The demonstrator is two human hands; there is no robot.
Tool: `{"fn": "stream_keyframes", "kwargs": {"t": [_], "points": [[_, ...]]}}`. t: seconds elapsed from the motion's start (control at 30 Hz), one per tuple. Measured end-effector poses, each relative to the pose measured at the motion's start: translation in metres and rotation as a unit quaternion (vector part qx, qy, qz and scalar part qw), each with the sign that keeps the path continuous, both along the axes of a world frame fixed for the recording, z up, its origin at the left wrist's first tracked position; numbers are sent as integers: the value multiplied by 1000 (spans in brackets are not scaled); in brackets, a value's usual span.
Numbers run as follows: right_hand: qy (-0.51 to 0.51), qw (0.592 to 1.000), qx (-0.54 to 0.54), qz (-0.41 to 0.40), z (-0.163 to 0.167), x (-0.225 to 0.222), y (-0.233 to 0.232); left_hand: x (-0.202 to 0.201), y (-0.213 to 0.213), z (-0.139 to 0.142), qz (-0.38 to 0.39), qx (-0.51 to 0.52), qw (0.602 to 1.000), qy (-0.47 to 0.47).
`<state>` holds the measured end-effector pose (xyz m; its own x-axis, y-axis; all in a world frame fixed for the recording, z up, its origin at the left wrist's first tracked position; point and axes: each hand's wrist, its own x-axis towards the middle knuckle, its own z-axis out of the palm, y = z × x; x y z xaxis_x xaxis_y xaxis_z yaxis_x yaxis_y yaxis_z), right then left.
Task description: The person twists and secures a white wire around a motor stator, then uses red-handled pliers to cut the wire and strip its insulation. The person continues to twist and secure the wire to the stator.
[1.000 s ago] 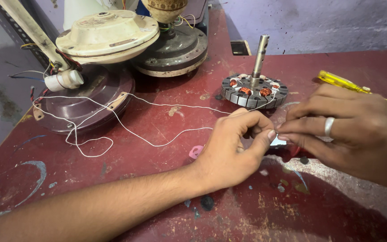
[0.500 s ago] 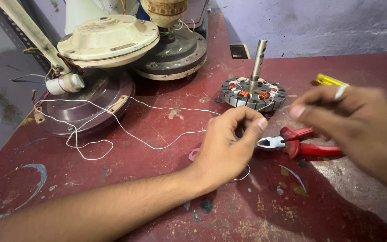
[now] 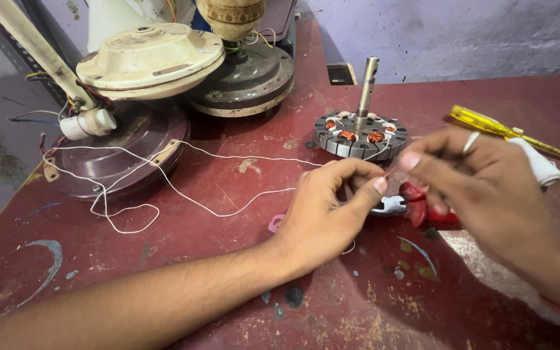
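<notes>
Fingertips of both hands meet over the worn red table (image 3: 163,272), just in front of the fan stator (image 3: 360,136). The left hand (image 3: 328,210) reaches in from the lower left with thumb and forefinger pressed together, pinching the thin white wire (image 3: 183,198); the wire trails away from that pinch to the left in loose loops across the tabletop toward the dark round fan housing (image 3: 121,155). The right hand (image 3: 487,188), a ring on one finger, comes in from the right with its thumb and forefinger closed toward the same spot, almost touching the left fingertips; whether it grips the wire end too is hard to tell. Directly under the two pinches lie the red-handled pliers (image 3: 422,206), their metal nose pointing left beside the left thumb. Beyond the right hand rests a yellow screwdriver (image 3: 487,123), well clear of the fingers. A cream fan motor cover (image 3: 150,58) sits farther back left.
</notes>
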<state>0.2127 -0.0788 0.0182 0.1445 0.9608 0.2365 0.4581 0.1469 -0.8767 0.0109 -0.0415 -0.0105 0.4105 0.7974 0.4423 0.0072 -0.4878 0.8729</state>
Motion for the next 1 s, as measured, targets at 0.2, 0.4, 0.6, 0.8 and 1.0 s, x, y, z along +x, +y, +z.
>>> {"fn": "stream_keyframes", "kwargs": {"t": [0.2,0.4,0.6,0.8,1.0], "points": [[70,991,112,11,2,10,5,2,4,-1,-21,-58,998,17],[179,974,133,39,3,11,7,2,7,-3,-21,-96,995,17],[179,982,-60,13,-4,-7,4,1,7,-3,-35,-88,995,0],[66,996,-51,-21,1,-20,-6,-1,2,0,-44,-41,998,5],[-161,984,39,-61,20,-7,-5,-2,2,2,-33,-20,997,66]]}}
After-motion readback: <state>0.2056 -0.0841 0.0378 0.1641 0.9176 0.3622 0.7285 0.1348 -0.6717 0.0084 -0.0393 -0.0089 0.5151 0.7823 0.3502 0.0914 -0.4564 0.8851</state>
